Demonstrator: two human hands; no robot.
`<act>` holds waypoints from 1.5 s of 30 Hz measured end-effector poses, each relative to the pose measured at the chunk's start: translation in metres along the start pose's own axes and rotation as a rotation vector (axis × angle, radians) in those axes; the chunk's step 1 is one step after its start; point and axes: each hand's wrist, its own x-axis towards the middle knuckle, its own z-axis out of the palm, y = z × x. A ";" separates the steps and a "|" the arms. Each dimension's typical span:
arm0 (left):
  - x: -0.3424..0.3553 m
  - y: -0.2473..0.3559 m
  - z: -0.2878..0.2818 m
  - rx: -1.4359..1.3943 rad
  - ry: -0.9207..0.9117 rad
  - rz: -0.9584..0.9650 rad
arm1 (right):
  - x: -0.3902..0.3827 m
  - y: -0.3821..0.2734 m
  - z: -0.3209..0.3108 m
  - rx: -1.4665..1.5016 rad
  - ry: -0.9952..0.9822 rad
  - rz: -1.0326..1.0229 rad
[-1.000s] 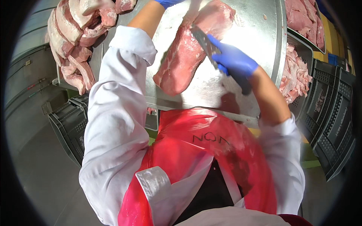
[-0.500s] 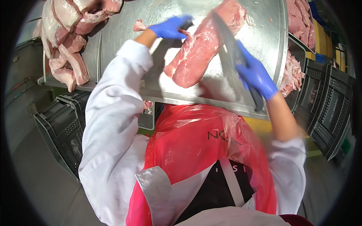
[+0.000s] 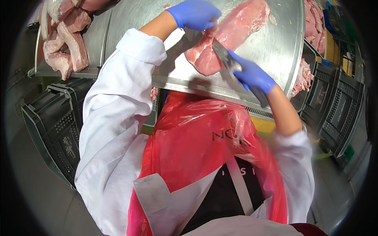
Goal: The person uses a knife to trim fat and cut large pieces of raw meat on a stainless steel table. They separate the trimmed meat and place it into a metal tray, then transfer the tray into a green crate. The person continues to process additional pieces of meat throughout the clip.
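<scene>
A long pale-pink boneless cut of meat, which looks like a loin, lies slantwise on the metal table. Over its left side, my left hand in a blue glove has its fingers closed on a flap of the meat near the middle. My right hand, also gloved in blue, is wrapped round a knife with a dark handle. The blade points up and left, its tip end at the cut's right side by the flap. Whether the edge is inside the meat I cannot tell.
Larger pieces of meat are heaped at the table's left. To the right, a crate holds pale trimmings, with more meat beyond. Dark plastic crates stand below left, others at right. A raised rim edges the table.
My left hand has turned and closed on the meat flap, moving right. The knife has come down along the cut, from its upper part to its lower right side. The view has shifted slightly.
</scene>
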 end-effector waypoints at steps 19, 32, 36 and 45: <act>-0.169 0.088 -0.106 0.212 0.523 -0.114 | 0.029 -0.024 0.057 -0.018 -0.332 -0.363; -0.469 0.119 -0.007 -0.129 0.761 -1.151 | 0.052 -0.046 -0.055 -0.140 -0.129 -0.487; -0.389 0.087 0.113 0.290 0.728 -1.254 | 0.162 -0.086 -0.142 -0.425 0.268 -0.632; -0.073 -0.040 0.206 -0.249 1.008 -1.261 | 0.156 -0.036 -0.116 -0.148 0.381 -0.405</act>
